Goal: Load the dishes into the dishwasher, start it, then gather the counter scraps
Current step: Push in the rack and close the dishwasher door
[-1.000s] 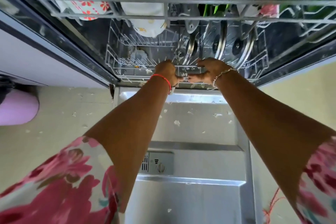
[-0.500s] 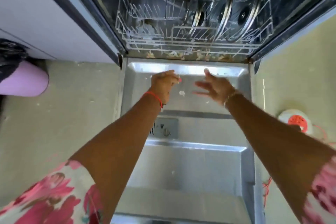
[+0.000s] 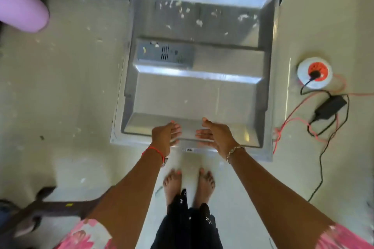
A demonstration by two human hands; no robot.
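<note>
One head-worn camera looks almost straight down, close above the lowered dishwasher door (image 3: 200, 91) and the person's feet (image 3: 173, 185) on the floor (image 3: 70, 87).

**Bright, even light over a soft, wide-angle view**

The steel dishwasher door (image 3: 200, 95) catches the light in two pale glare bands across its raised ridges, and a thin bright streak runs beside its right edge. The floor (image 3: 66, 87) looks washed out and shines palest just ahead of the feet (image 3: 188, 184). Blur softens the whole frame: the left hand (image 3: 165, 134) and right hand (image 3: 217, 135) have smeared fingertips, and the crumbs (image 3: 199, 22) on the door read as streaks. Toward the edges the pink container (image 3: 22, 12) and the floral sleeves (image 3: 85, 234) stretch and lose focus.
</note>
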